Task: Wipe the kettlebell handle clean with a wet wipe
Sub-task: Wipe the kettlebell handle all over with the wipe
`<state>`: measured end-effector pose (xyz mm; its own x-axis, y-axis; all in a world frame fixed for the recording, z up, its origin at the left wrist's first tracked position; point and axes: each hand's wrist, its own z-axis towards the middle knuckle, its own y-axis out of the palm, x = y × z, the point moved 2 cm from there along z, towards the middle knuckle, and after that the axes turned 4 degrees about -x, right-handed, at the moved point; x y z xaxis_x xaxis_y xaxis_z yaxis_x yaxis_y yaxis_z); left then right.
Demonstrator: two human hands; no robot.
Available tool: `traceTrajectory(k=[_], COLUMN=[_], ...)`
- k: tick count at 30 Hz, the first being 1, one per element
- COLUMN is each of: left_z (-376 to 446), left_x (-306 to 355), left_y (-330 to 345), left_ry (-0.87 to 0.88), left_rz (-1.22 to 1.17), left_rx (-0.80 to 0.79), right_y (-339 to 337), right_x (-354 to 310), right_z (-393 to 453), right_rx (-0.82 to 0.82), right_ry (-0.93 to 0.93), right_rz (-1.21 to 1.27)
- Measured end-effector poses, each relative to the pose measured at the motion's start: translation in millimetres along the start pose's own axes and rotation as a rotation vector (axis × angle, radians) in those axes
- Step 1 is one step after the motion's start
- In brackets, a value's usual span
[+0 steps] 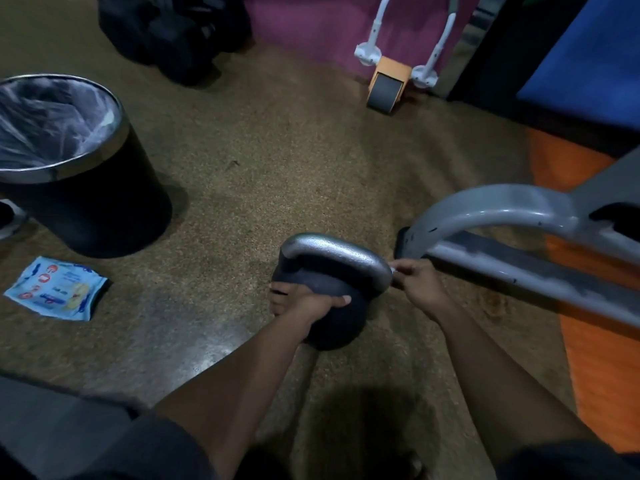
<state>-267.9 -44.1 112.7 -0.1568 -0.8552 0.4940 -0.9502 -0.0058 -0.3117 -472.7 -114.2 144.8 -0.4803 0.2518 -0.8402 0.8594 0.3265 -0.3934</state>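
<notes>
a black kettlebell (330, 306) is seen on the speckled floor (259, 168), gripped around its body by the left hand (304, 303). a small white wipe (393, 270) is pinched against the handle (337, 251) by the right hand (420, 284).

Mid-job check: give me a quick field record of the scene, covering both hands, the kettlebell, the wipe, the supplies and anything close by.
left hand: braced on the black kettlebell body, holding it steady
right hand: at the right end of the silver handle, pinching a wet wipe, barely visible
kettlebell: upright on the speckled floor
wipes pack: flat on the floor, left
bin: lined, behind the pack
grey frame: close to the right hand
</notes>
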Motion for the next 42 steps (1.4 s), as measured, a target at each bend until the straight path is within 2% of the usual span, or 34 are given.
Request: traceTrajectory(k=[3,5,7,11,17,21,24,27,30,34,36,40,42], left_z=[4,6,8,11,9,10,10,9,7,6,5,3,3], left_x=[1,2,1,0,0,-1,-2,0,1,1,2,4,4], left_y=[2,3,5,5,2,2,3,1,1,1,0,-1,-1], left_ry=[-0.018,-0.023,-0.024,-0.032,-0.015,-0.014,-0.011,-0.017,-0.024,-0.017,-0.023,-0.028,-0.023], left_rz=[-0.029,-0.039,-0.044,-0.013,0.004,0.016,0.015,0.016,0.017,0.024,0.040,0.047,0.041], left_rx=[0.013,0.010,0.005,0.006,-0.006,-0.018,-0.013,-0.015,-0.015,-0.023,-0.019,-0.018,-0.023], right_y=[0,-2,-5,-1,7,-6,-9,-1,3,-7,-12,-2,7], right_x=[-1,-3,-6,-16,-15,-10,-20,-27,-21,-12,-16,-21,-15], right_z=[4,5,8,20,35,34,37,47,48,28,22,24,24], right_rx=[-0.171,-0.212,-0.248,-0.350,-0.334,-0.346,-0.438,-0.521,-0.501,-0.404,-0.408,-0.395,-0.321], right_ry=[0.097,0.204,0.210,0.132,0.142,0.119,0.118,0.143,0.181,0.211,0.198,0.197,0.253], right_rz=[0.010,0.171,0.237,0.051,-0.073,-0.072,-0.068,-0.179,-0.178,0.019,0.128,0.104,0.124])
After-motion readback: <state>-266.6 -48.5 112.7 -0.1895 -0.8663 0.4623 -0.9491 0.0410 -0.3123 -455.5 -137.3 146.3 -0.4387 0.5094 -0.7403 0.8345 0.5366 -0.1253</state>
